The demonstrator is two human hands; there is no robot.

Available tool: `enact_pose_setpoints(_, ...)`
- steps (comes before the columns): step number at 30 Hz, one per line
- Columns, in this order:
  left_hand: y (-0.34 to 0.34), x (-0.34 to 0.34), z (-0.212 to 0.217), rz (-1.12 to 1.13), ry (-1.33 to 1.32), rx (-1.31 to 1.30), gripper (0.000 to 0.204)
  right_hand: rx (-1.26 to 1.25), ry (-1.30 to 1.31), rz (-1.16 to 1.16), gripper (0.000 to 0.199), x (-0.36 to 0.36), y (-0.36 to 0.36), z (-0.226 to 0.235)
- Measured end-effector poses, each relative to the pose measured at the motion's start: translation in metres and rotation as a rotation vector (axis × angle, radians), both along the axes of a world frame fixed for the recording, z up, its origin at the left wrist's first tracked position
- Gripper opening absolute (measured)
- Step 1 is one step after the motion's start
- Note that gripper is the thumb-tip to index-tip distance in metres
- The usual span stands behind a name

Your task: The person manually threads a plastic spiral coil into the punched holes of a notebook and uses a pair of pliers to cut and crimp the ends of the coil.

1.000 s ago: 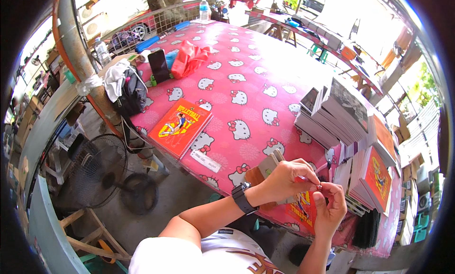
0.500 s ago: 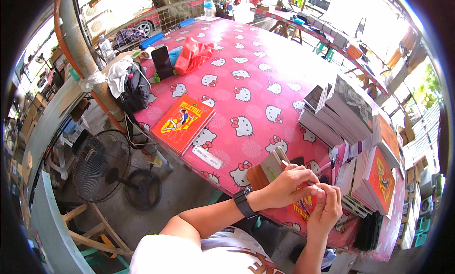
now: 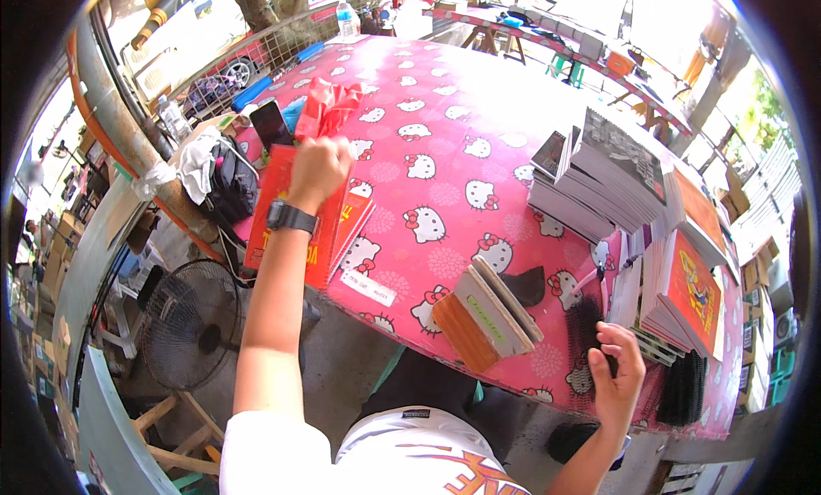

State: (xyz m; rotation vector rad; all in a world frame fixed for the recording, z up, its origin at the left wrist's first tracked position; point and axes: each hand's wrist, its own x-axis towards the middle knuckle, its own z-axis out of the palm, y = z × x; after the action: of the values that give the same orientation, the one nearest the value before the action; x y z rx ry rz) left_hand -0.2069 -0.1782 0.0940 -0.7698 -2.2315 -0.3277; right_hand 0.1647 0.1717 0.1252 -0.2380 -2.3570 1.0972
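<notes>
My left hand (image 3: 321, 174), a dark watch on its wrist, is closed at the edge of a red spiral notebook (image 3: 274, 208). This notebook lies skewed over another red notebook (image 3: 355, 225) at the table's left edge; the fingertips are slightly blurred. Over the near right edge, my right hand (image 3: 617, 371) has curled fingers, with the thumb apart from them. Right beside it lies a black mesh-like bundle of binding coils (image 3: 584, 337); whether the fingers touch it, I cannot tell. Between the hands rests a wooden block (image 3: 470, 328) with a green label.
Stacks of books (image 3: 620, 165) and red-covered notebooks (image 3: 691, 294) line the right side. More black coils (image 3: 682, 388) hang at the near edge. A phone (image 3: 271, 124), red plastic bag (image 3: 329, 106) and black backpack (image 3: 231, 170) sit far left. A fan (image 3: 192, 324) stands left below.
My left hand has moved from beside my right hand to the far left, and a red notebook now overlaps the one there. The notebook under my hands is gone; my right hand has shifted right.
</notes>
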Motion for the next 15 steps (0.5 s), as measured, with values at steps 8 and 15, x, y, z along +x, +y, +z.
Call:
enact_pose_setpoints(8,0.024,-0.027,-0.136,-0.040,-0.372,-0.037,0.030,0.319,0.258,-0.149,0.009,0.011,0.029,0.021)
enact_pose_setpoints(15,0.028,-0.013,-0.114,0.026,-0.344,-0.134,0.054,0.806,0.019,-0.497,0.035,0.018,0.147,0.025)
